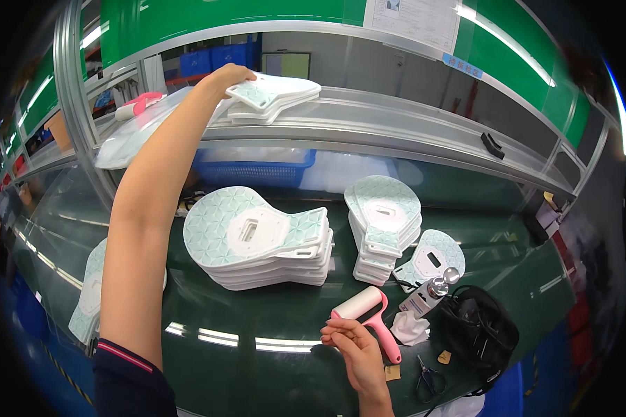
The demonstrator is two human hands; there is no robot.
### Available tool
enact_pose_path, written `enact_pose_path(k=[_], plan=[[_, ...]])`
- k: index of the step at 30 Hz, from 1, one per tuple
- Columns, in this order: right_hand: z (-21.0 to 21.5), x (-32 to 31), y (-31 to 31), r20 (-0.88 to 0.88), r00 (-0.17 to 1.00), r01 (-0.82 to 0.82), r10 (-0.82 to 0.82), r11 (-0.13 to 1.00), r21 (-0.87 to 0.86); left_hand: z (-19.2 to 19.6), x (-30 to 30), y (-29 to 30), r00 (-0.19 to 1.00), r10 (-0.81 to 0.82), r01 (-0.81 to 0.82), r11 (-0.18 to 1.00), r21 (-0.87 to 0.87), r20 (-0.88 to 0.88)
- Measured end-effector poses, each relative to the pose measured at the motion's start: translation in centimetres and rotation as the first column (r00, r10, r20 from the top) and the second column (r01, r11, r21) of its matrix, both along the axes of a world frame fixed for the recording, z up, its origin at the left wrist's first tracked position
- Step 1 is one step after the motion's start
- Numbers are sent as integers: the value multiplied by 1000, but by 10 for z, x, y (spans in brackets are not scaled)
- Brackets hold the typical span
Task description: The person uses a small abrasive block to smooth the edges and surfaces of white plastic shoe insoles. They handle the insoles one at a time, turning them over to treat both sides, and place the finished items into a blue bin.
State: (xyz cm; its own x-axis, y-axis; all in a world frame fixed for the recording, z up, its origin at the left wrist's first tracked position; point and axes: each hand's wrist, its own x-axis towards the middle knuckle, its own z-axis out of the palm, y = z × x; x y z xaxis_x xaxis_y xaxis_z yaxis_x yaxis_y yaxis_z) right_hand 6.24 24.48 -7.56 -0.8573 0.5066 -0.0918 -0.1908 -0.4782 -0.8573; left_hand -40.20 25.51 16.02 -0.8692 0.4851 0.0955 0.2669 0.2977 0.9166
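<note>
At the shelf, my left hand (236,75) grips the handle end of a paddle-shaped white plastic panel (275,87) with a pale green pattern. Similar panels lie under it. My right hand (358,354) hovers over the table with loosely bent fingers and nothing visible in it. Just beyond its fingertips lies a lint roller (360,304) with a pink handle. A tall stack of patterned panels (219,229) stands in the table's middle, its handle ends pointing right. Another stack (384,201) is to its right. A single panel (438,254) leans or lies beside that one.
A clear bottle with a round silver top (428,295), crumpled white tissue (410,328), small scissors (430,379) and a black bag (480,326) crowd the right. More panels (87,299) lie left, partly behind my arm. A blue basket (254,174) sits under the metal shelf (396,128).
</note>
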Motion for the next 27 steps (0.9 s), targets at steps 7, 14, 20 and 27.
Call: enact_pose_path(k=[7, 14, 20, 27], plan=[[1, -1, -3, 5, 998, -56, 56, 997, 44, -3, 20, -4, 592, 114, -300, 950, -87, -798], [-5, 1, 0, 22, 1000, -18, 16, 998, 63, -42, 244, -80, 795, -442, 602, 662, 447, -415], [-7, -10, -9, 18, 1000, -23, 20, 992, 128, -74, 380, -201, 589, -794, 386, 118, 915, -147], [-5, -16, -29, -21, 999, 52, -50, 993, 105, -62, 406, -215, 522, -746, 284, -307, 909, -415]])
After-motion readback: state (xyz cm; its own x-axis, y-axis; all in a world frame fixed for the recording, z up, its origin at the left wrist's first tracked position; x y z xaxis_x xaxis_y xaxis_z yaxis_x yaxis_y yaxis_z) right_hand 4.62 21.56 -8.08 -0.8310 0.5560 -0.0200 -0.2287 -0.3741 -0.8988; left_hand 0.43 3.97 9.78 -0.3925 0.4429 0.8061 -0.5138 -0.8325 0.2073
